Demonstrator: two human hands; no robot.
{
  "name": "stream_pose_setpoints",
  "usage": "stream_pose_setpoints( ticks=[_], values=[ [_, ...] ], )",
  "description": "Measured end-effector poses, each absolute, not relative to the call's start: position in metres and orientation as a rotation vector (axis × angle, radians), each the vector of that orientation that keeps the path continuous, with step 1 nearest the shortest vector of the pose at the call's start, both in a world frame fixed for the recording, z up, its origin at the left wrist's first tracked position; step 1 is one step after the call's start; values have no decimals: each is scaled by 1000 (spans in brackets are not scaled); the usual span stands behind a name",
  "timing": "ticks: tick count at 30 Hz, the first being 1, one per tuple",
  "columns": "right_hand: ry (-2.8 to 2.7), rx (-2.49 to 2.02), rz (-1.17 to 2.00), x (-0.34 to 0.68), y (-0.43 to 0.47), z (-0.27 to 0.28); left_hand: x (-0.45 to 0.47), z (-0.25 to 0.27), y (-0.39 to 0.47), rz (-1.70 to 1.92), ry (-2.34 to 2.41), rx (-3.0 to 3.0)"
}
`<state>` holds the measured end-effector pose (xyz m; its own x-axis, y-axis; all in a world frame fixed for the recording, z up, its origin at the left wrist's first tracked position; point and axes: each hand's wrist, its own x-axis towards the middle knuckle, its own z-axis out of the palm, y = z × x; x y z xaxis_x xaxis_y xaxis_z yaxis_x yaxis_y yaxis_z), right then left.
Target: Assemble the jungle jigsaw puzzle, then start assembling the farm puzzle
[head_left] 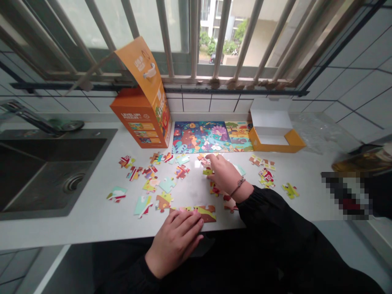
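Observation:
My left hand (177,241) lies at the counter's front edge, fingers flat over part of a joined strip of puzzle pieces (208,213). The strip's right end, brown and yellow-green, shows beyond my fingertips. Farther forward, my right hand (223,174) hovers over or touches loose pieces; its index finger and thumb are apart. A yellow-green puzzle piece (208,172) is near that thumb, and a red piece (230,203) lies beside the wrist. Other pieces are partly hidden under this hand. To the left are several scattered pieces, among them a pale green one (167,184) and an orange-brown one (164,201).
An orange puzzle box (143,122) stands open at the back left. Behind the pieces lies a colourful picture sheet (202,136), beside an open yellow box (272,145). The sink (92,175) is left; clear plastic wrapping (318,132) lies right. More pieces (266,175) sit at right.

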<state>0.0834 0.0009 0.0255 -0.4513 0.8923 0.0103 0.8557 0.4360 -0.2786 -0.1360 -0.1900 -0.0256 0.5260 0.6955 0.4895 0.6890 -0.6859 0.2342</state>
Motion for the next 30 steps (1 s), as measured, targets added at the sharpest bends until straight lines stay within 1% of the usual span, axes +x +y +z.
stream_pose_setpoints(
  ticks=[3, 5, 6, 10, 13, 16, 18, 22, 30],
  values=[
    [-2493, -1484, 399, 82, -6, 32, -135, -25, -190, 882, 1236, 2738],
    [-2375, -1448, 518, 86, -13, 37, -135, -25, -190, 886, 1241, 2746],
    [-2264, -1428, 641, 89, -19, 38, -134, -24, -190, 891, 1242, 2750],
    [-1645, -1333, 1319, 109, -52, 36, -133, -22, -190, 909, 1257, 2741],
    [-1284, -1334, 1579, 118, -82, 29, -132, -21, -192, 999, 1255, 2646],
    [-1038, -1323, 1699, 118, -109, 23, -128, -23, -191, 1113, 1323, 2323],
    [-981, -1295, 1775, 114, -123, 22, -124, -23, -187, 1126, 1385, 2055],
    [-1103, -1230, 1873, 106, -135, 23, -122, -20, -174, 1049, 1347, 1752],
    [-1346, -1208, 1804, 100, -134, 16, -127, -9, -166, 1035, 1271, 1477]
  ],
)
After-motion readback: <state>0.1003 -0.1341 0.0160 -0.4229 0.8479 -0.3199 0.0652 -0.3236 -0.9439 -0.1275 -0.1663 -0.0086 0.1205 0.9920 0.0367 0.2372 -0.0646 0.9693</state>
